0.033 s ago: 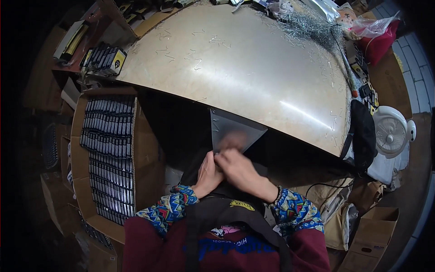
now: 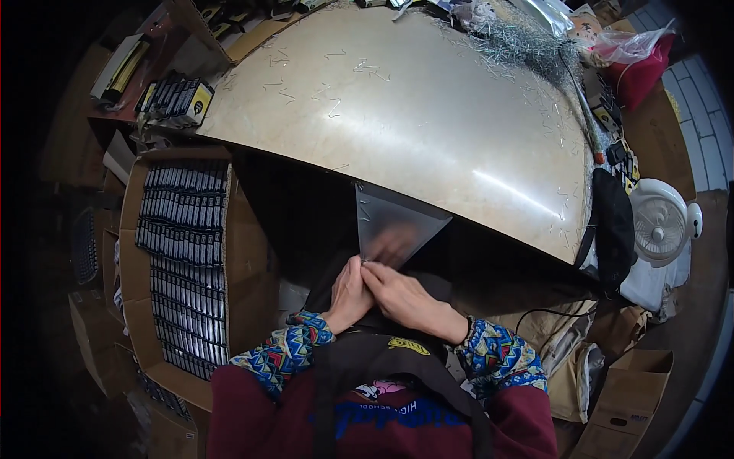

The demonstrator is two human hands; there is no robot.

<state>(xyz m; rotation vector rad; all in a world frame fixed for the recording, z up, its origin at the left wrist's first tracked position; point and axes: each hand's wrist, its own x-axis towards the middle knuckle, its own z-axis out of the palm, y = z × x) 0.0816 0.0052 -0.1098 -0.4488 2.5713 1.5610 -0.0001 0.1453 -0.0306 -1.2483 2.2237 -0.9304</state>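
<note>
My left hand (image 2: 351, 294) and my right hand (image 2: 405, 296) meet below the front edge of the table (image 2: 367, 122). Both hands are closed, with thumbs and fingertips pinched together at one spot. Something tiny may be between them; it is too small to make out. Just beyond the fingertips, a grey, shiny triangular plate (image 2: 382, 214) slopes down from the table edge and mirrors a hand. A few small bent wire pieces (image 2: 362, 210) lie along its left side.
To the left stands an open cardboard box (image 2: 138, 291) filled with rows of small dark packs (image 2: 183, 229). Loose bent wires (image 2: 367, 69) and a heap of wire pieces (image 2: 520, 46) lie on the table. A white fan (image 2: 659, 222) stands at right.
My right hand has shifted slightly; its blurred, raised fingers are now lower and pinched against the left fingertips. The mirrored hand in the plate has changed shape too. My left hand stays in place.
</note>
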